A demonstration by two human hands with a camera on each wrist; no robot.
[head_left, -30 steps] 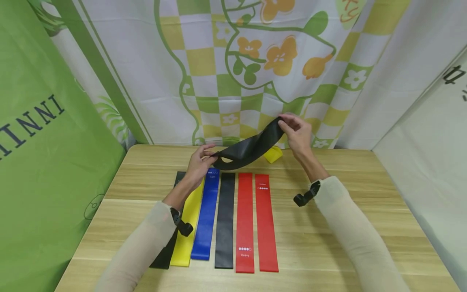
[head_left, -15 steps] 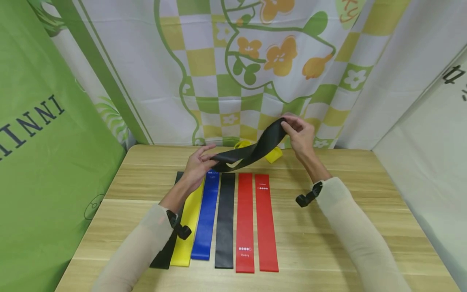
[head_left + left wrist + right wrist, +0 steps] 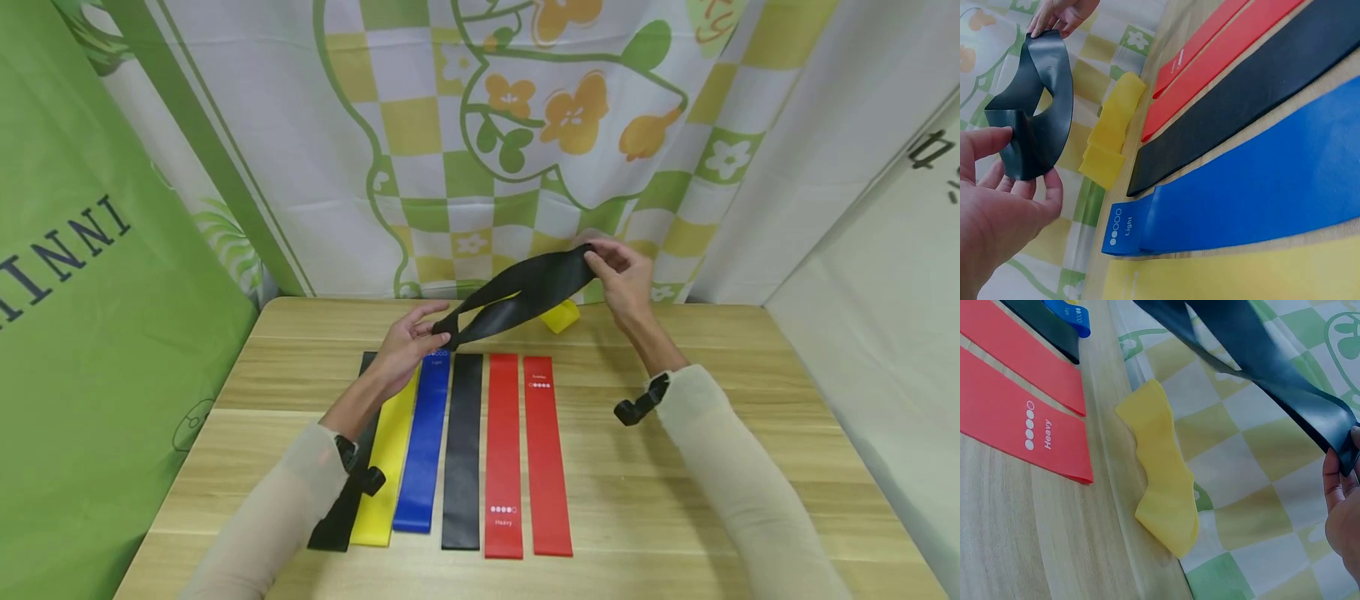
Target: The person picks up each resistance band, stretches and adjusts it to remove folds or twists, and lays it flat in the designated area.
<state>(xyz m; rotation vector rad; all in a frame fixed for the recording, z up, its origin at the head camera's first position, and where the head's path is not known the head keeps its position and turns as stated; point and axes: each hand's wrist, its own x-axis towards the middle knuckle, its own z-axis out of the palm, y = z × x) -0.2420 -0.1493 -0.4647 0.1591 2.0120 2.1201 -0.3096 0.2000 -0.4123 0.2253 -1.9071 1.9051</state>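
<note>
A black loop band (image 3: 517,293) is held in the air above the far part of the worktop (image 3: 675,500), stretched slantwise between the two hands, its lower end at about 8 o'clock and its higher end at about 2 o'clock. The lower end is pinched by the left hand (image 3: 408,343), thumb over curled fingers, so the grip there is narrow and closed on the band; the higher end is pinched in the fingertips of the right hand (image 3: 621,279), likewise a narrow grip on the band. Below the band, just beyond its middle at 12 o'clock, a crumpled yellow band (image 3: 559,316) is seen lying at the worktop's far edge against the checked cloth backdrop (image 3: 420,125). Nearer, at 6 o'clock from the held band, a row of flat bands is laid side by side: from 9 o'clock to 3 o'clock a black one (image 3: 341,517) partly hidden under the left forearm, a yellow one (image 3: 382,475), a blue one (image 3: 422,450) marked "Light", another black one (image 3: 462,450) and two red ones (image 3: 503,450) (image 3: 547,458), one marked "Heavy". No container is shown.
</note>
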